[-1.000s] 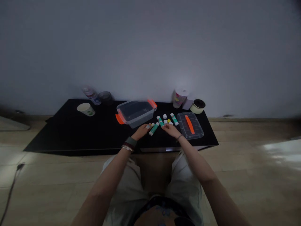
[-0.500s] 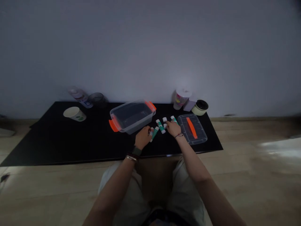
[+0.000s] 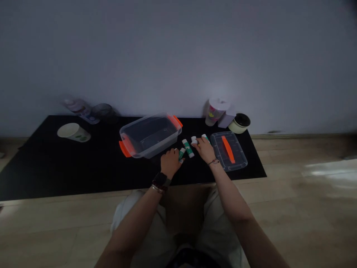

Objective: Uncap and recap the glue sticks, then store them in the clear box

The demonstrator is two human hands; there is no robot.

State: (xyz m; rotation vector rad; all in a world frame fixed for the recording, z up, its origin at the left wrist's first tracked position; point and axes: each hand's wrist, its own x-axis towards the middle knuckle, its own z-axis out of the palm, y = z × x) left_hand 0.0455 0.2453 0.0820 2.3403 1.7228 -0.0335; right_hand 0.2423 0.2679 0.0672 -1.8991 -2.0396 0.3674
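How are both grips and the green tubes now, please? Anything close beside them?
Left grip at green tube, right grip at white pieces; holds unclear. Middle green tube between grips. Lid beside right grip.

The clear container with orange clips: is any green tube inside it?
No, the green tubes in view are outside the container, in front or to its right.
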